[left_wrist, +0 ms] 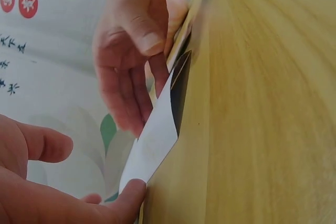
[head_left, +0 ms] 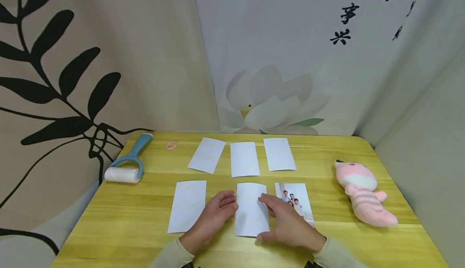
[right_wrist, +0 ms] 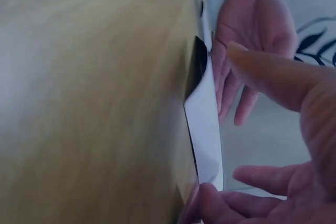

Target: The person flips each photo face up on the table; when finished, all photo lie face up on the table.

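A white photo card (head_left: 250,211) lies back side up in the front row's middle, with faint yellow marks. My left hand (head_left: 216,215) is at its left edge, fingers loosely bent; in the left wrist view a fingertip (left_wrist: 134,188) meets the edge. Over the right side, my right hand (head_left: 288,223) has its fingertips on the card's edge, with the thumb by the lower right corner. The card's near end bows up in the right wrist view, baring a dark underside (right_wrist: 198,66). Partly behind my right hand, a group photo (head_left: 305,199) lies face up.
Another white card (head_left: 187,207) lies left of my left hand. Three more, including a middle one (head_left: 245,159), form the back row. A lint roller (head_left: 123,174) and pink ring (head_left: 171,145) are at back left; a pink plush toy (head_left: 367,195) lies right on the wooden table (head_left: 123,227).
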A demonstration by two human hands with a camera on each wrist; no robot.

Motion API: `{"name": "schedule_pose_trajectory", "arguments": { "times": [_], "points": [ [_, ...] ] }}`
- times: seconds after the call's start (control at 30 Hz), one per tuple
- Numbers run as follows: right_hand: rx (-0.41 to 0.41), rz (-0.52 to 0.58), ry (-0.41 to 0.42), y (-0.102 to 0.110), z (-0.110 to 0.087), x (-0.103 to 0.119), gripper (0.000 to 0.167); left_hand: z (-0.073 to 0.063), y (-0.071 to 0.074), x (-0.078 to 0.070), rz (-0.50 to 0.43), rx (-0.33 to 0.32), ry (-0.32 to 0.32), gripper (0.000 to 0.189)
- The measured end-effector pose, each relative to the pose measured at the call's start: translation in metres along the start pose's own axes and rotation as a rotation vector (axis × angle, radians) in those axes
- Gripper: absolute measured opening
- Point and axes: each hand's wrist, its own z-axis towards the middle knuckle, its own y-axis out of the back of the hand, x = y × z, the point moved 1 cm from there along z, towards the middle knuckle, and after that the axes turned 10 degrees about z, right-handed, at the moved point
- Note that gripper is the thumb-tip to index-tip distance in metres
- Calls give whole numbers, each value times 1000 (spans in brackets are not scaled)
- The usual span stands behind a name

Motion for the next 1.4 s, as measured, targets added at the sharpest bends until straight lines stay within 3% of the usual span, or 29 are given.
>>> {"name": "schedule_pose_trajectory", "arguments": {
  "times": [0.07,0.17,0.43,0.67,0.9,1.07,1.3,1.4],
  "points": [
    [-13,-130,-5,-3,-1,3,98,0,0,0,-9,2,0,59],
    [-15,-225,-23,-6,-1,5,99,0,0,1,-3,7,-9,59],
    [-3,-246,0,-5,-2,7,101,-1,3,3,116,-46,-21,60],
    [19,-213,-12,-4,-3,4,104,6,-1,7,-8,-30,55,67],
    [35,-173,20,-3,-4,2,100,12,-6,11,-17,-18,67,58],
    [25,-56,33,3,-1,3,85,12,-3,12,-64,2,70,54],
    [-59,114,49,15,10,-1,60,8,5,9,-127,8,51,53],
    [-88,169,12,19,16,-4,56,7,10,7,-150,-1,41,52]
  ]
}}
